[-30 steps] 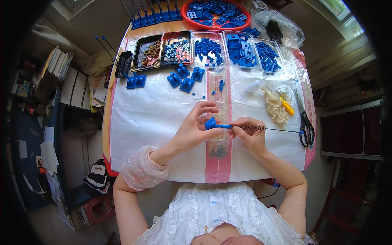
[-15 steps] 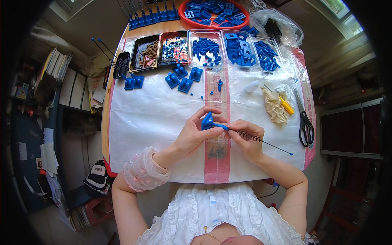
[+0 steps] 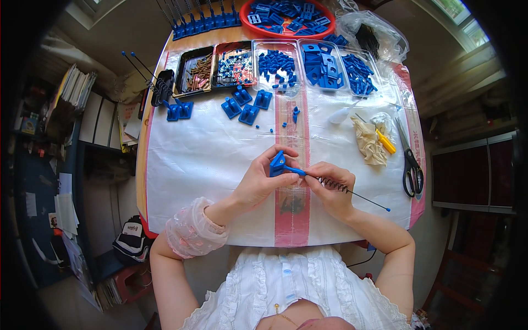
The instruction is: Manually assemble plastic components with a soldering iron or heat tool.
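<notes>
Above the near middle of the table, my left hand is closed around a blue plastic bracket with a flat base and a narrow arm pointing right. My right hand pinches a black spring rod close to the tip of that arm. The rod's coiled part runs under my right fingers, and its thin straight end slants down to the right to a small blue tip. Bracket arm and rod meet between both hands; my fingertips partly hide the joint.
Ahead lie several blue brackets and tiny blue bits. Behind them stand trays of screws, nuts and blue parts, plus a red basin. At right are black scissors, a yellow-handled tool and crumpled cloth.
The bracket and rod have shifted slightly left with both hands, and the rod's blue tip sits a little lower. Both grips look the same.
</notes>
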### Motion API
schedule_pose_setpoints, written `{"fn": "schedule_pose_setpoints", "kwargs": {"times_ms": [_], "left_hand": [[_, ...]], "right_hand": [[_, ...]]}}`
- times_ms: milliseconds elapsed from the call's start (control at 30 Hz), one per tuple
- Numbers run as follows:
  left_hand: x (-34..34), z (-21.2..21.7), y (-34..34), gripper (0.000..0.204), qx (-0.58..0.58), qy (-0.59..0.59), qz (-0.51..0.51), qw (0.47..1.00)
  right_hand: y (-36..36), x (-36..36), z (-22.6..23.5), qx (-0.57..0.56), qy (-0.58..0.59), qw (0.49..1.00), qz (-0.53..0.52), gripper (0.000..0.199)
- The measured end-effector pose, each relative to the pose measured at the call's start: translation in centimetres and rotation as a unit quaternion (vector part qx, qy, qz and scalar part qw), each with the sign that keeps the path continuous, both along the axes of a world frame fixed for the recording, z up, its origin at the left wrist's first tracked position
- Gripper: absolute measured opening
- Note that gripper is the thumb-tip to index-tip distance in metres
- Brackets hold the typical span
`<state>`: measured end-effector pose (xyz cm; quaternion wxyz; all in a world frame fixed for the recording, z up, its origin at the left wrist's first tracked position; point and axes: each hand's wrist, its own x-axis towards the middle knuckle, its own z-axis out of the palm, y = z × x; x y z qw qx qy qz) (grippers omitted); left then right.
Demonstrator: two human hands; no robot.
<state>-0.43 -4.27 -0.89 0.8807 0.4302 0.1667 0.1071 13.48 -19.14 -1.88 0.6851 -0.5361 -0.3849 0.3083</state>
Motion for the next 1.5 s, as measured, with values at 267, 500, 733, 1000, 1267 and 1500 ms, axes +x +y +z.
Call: {"fn": "schedule_pose_setpoints", "kwargs": {"times_ms": [267,500,733,1000,1267,1500], "left_hand": [[0.0,-0.3,-0.1,0.047,0.009,0.007,0.0,1.0],[0.0,-0.3,-0.1,0.045,0.001,0.013,0.0,1.0],[0.0,0.2,-0.4,0.04,-0.022,0.021,-0.001,1.0],[-0.2,-0.5,0.0,0.034,-0.023,0.014,-0.013,1.0],[-0.1,-0.2,0.1,0.047,0.019,0.026,-0.026,0.999],[-0.2,1.1,0.8,0.068,0.321,-0.016,-0.013,0.947]], "right_hand": [[0.0,0.0,0.0,0.009,-0.019,1.0,-0.004,0.016],[0.0,0.1,0.3,0.01,-0.055,0.998,0.0,0.018],[-0.2,0.0,0.0,0.035,-0.082,0.996,0.019,0.021],[-0.2,0.1,0.2,0.03,-0.121,0.992,0.035,0.023],[-0.3,0.1,0.5,0.02,-0.088,0.996,0.02,0.02],[-0.3,0.8,1.2,-0.001,-0.113,0.994,0.0,0.017]]}}
